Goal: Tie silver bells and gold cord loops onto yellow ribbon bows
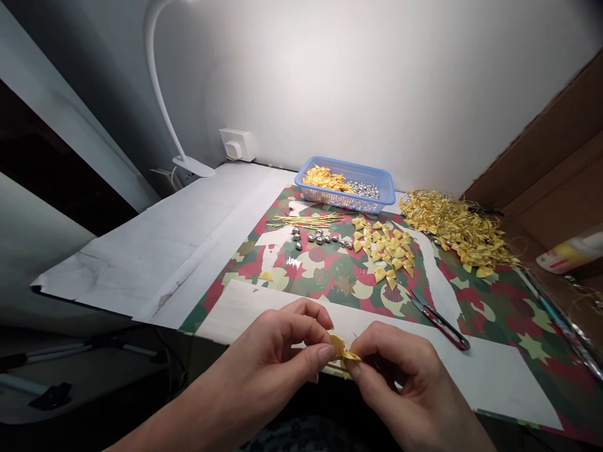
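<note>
Between my two hands, close to the table's front edge, is a small yellow ribbon bow [340, 349]. My left hand [287, 345] pinches its left side between thumb and forefinger. On the other side, the thumb and forefinger of my right hand [400, 376] are closed on the bow too; the fingertips cover part of it. Farther back lie loose yellow bows [384, 248], several silver bells [319, 238] and a bundle of thin gold ties [306, 221]. Thread snips [438, 319] rest to the right, beyond my right hand.
A blue basket [346, 164] with yellow bows and silver beads stands by the wall. Right of it is a heap of yellow bows with ties [456, 229]. A white lamp [162, 94] rises at the left. Cardboard [556, 132] and a bottle [572, 251] border the right.
</note>
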Available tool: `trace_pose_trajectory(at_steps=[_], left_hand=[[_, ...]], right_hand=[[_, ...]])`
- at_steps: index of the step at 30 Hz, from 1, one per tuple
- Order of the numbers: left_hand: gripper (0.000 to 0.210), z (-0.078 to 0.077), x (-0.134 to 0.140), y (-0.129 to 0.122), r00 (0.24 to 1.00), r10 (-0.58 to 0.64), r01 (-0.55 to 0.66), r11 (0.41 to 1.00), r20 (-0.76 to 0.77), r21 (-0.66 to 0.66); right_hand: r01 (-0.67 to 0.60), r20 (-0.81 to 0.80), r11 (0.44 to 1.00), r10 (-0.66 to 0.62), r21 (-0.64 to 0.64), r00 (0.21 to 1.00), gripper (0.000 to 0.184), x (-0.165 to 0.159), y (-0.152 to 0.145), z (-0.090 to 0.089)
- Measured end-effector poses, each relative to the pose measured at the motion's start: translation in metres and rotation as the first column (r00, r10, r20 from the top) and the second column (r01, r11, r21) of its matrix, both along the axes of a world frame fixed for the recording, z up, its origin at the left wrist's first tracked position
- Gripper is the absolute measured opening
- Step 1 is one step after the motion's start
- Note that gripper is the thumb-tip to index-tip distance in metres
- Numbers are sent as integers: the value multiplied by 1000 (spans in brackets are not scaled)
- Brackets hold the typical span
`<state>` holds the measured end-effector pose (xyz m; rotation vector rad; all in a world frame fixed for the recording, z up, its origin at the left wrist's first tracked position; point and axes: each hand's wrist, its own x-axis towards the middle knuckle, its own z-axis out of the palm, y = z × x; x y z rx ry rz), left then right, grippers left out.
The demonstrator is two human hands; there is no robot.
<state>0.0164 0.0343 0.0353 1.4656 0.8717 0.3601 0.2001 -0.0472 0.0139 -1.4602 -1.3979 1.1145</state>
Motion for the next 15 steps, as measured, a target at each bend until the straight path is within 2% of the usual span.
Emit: trace_pose_trajectory(at_steps=[3,9,15], left_hand=[[31,0,1,3,999,-43,44,998,-22,41],[36,-2,0,5,997,-72,72,997,7,-4],[14,-5,-4,5,997,-59,61,997,54,-41]], right_hand=[[-38,38,999,37,26,999,15,2,0,-1],[-75,123,993,63,92,990,15,4,2,-3],[-94,177,984,67,150,982,16,3,3,-3]])
